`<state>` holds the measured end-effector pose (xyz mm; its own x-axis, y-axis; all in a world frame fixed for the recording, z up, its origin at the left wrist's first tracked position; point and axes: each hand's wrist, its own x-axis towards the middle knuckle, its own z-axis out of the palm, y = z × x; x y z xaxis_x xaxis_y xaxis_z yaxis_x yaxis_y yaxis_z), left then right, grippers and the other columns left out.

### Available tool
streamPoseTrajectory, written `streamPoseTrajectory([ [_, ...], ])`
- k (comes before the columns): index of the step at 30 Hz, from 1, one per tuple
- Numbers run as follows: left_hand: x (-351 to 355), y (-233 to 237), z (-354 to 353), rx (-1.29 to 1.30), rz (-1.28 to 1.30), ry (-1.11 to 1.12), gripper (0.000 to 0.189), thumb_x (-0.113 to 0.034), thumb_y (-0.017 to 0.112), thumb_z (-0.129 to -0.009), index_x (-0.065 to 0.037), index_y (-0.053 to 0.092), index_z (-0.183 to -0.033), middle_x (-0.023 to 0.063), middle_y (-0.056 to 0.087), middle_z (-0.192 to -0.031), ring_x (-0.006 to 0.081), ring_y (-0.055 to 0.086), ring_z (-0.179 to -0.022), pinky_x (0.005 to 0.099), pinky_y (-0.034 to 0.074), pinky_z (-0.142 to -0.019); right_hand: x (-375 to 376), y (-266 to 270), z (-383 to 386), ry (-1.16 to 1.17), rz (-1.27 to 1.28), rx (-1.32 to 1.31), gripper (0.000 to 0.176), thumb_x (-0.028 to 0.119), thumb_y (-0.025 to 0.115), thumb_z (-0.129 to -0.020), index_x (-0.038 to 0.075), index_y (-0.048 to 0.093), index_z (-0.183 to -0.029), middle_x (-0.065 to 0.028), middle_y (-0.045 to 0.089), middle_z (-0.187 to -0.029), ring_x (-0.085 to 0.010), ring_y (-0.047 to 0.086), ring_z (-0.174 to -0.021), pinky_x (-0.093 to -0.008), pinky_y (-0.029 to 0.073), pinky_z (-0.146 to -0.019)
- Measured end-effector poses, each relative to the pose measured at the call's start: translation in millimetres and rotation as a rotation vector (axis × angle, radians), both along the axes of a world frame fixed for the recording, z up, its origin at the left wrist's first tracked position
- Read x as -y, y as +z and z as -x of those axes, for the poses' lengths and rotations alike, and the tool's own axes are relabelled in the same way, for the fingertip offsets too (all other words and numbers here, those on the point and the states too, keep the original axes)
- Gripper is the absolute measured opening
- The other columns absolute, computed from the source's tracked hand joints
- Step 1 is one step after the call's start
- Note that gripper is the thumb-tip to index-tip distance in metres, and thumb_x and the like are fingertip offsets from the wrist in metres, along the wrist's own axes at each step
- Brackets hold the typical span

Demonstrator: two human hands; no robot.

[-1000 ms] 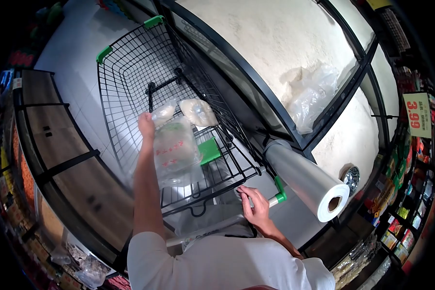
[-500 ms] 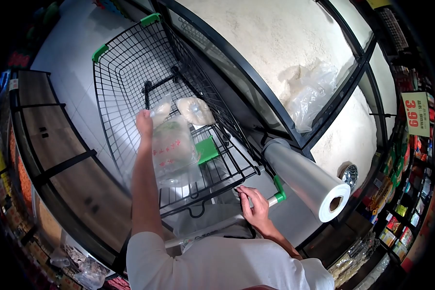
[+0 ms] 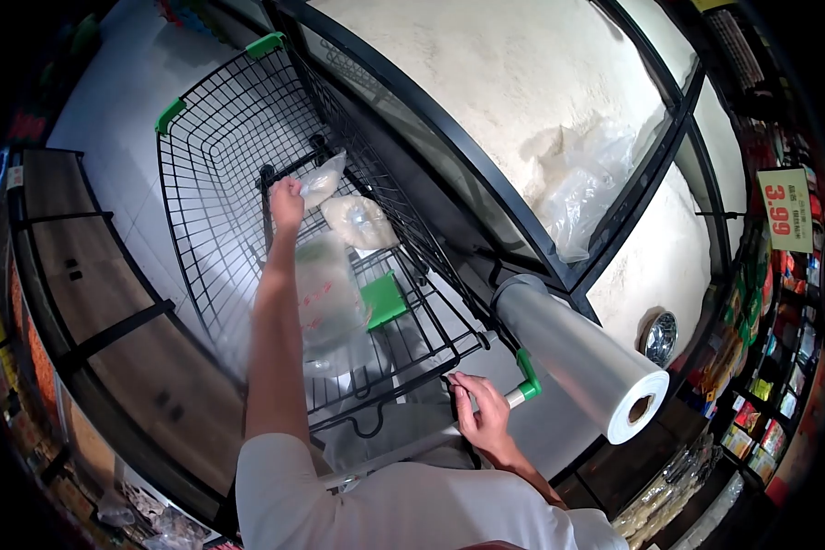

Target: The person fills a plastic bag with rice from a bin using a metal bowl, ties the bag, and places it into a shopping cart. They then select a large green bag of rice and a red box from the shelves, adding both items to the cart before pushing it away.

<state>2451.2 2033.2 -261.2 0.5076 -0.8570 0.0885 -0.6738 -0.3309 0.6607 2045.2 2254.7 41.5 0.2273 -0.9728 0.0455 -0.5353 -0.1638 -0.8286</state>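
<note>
My left hand [image 3: 286, 203] reaches into the shopping cart [image 3: 215, 183], its fingers closed on a small clear plastic bag [image 3: 323, 180] with pale contents. Beside that bag lies a rounder knotted plastic bag [image 3: 361, 223] of pale contents. Nearer to me is a larger clear plastic bag [image 3: 325, 291] with red printing, partly behind my left forearm. My right hand [image 3: 482, 412] is by the cart's handle [image 3: 527, 390], thumb and fingers pinched together. A small dark thing shows at its fingertips, too small to name.
A large roll of clear plastic bags [image 3: 577, 353] stands right of the cart. Behind it are black-framed bins of white grain [image 3: 486, 82], with a crumpled plastic bag [image 3: 582, 188] and a metal scoop [image 3: 658, 337]. A price sign [image 3: 785, 209] hangs at right; wooden-topped bins [image 3: 87, 266] line the left.
My left hand has moved farther into the cart, and the small bag in it has shifted away from me. My right hand has stayed near the handle. The view has shifted slightly.
</note>
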Motion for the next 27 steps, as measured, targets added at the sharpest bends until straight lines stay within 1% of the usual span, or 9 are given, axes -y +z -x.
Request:
streamPoseTrajectory([
  [2,13,-5,15,-0.023,0.006,-0.048,0.009,-0.001,0.057,-0.084,-0.005,0.063,-0.088,0.0142,0.061,-0.09,0.0341,0.059,-0.088,0.0425,0.048,-0.077,3,-5,1,-0.009,0.003,0.007,0.026,-0.005,0.065,-0.086,0.0,0.065,-0.112,-0.0121,0.072,-0.098,-0.0268,0.07,-0.082,-0.0333,0.055,-0.07],
  [9,24,-19,50,-0.064,0.085,-0.059,0.026,-0.004,0.065,-0.084,-0.009,0.064,-0.109,0.0153,0.059,-0.107,0.0322,0.058,-0.098,0.0395,0.048,-0.088,7,-8,1,-0.04,0.0,0.023,0.027,-0.006,0.064,-0.085,-0.001,0.065,-0.111,-0.0126,0.072,-0.098,-0.0261,0.07,-0.08,-0.0326,0.055,-0.07],
  [14,-9,7,32,0.024,0.077,-0.191,0.032,-0.009,0.071,-0.083,-0.009,0.063,-0.114,0.0151,0.057,-0.118,0.0297,0.057,-0.102,0.0365,0.047,-0.092,-2,3,8,-0.034,0.001,0.047,0.023,-0.005,0.064,-0.085,0.001,0.067,-0.108,-0.0118,0.071,-0.096,-0.0254,0.069,-0.078,-0.0324,0.055,-0.069],
  [16,-38,50,23,-0.103,0.0,-0.271,0.031,-0.01,0.069,-0.086,-0.009,0.062,-0.116,0.0157,0.055,-0.123,0.0294,0.056,-0.109,0.0362,0.048,-0.094,-4,12,16,0.011,0.018,0.053,0.022,-0.003,0.065,-0.085,0.002,0.068,-0.106,-0.0111,0.071,-0.094,-0.0253,0.069,-0.078,-0.0329,0.054,-0.069],
  [20,-125,158,2,-0.178,-0.199,-0.409,0.034,-0.006,0.067,-0.088,-0.008,0.06,-0.121,0.0152,0.054,-0.13,0.0252,0.06,-0.103,0.0319,0.05,-0.09,-12,36,45,0.128,0.109,-0.151,0.022,0.003,0.069,-0.082,0.005,0.069,-0.103,-0.0082,0.07,-0.091,-0.0243,0.067,-0.079,-0.0346,0.052,-0.073],
  [22,-181,226,6,-0.168,-0.196,-0.342,0.034,-0.006,0.065,-0.088,-0.006,0.059,-0.121,0.014,0.055,-0.131,0.028,0.06,-0.108,0.0344,0.048,-0.094,-14,34,56,0.169,0.183,-0.273,0.016,0.008,0.069,-0.083,0.007,0.07,-0.1,-0.0058,0.07,-0.089,-0.0214,0.066,-0.076,-0.0334,0.051,-0.069],
  [24,-243,272,14,-0.011,-0.194,-0.223,0.035,-0.008,0.064,-0.089,-0.006,0.058,-0.123,0.0165,0.052,-0.136,0.0347,0.053,-0.122,0.0385,0.043,-0.102,-14,46,48,0.211,0.307,-0.329,0.012,0.012,0.073,-0.079,0.01,0.071,-0.09,-0.0014,0.069,-0.076,-0.0173,0.062,-0.06,-0.0301,0.045,-0.056],
  [26,-303,302,22,0.134,-0.261,-0.135,0.043,-0.013,0.064,-0.089,-0.007,0.054,-0.13,0.0168,0.045,-0.144,0.0371,0.045,-0.13,0.0409,0.038,-0.108,-18,48,45,0.232,0.337,-0.325,0.01,0.018,0.073,-0.08,0.012,0.071,-0.087,0.0009,0.067,-0.072,-0.0162,0.061,-0.056,-0.0292,0.043,-0.055],
  [27,-328,311,31,0.157,-0.283,-0.042,0.052,-0.011,0.067,-0.084,-0.003,0.052,-0.134,0.0218,0.046,-0.144,0.0395,0.041,-0.134,0.0457,0.031,-0.113,-16,46,45,0.237,0.344,-0.326,0.009,0.019,0.073,-0.081,0.012,0.071,-0.086,0.0013,0.066,-0.071,-0.016,0.061,-0.056,-0.029,0.042,-0.054],
])
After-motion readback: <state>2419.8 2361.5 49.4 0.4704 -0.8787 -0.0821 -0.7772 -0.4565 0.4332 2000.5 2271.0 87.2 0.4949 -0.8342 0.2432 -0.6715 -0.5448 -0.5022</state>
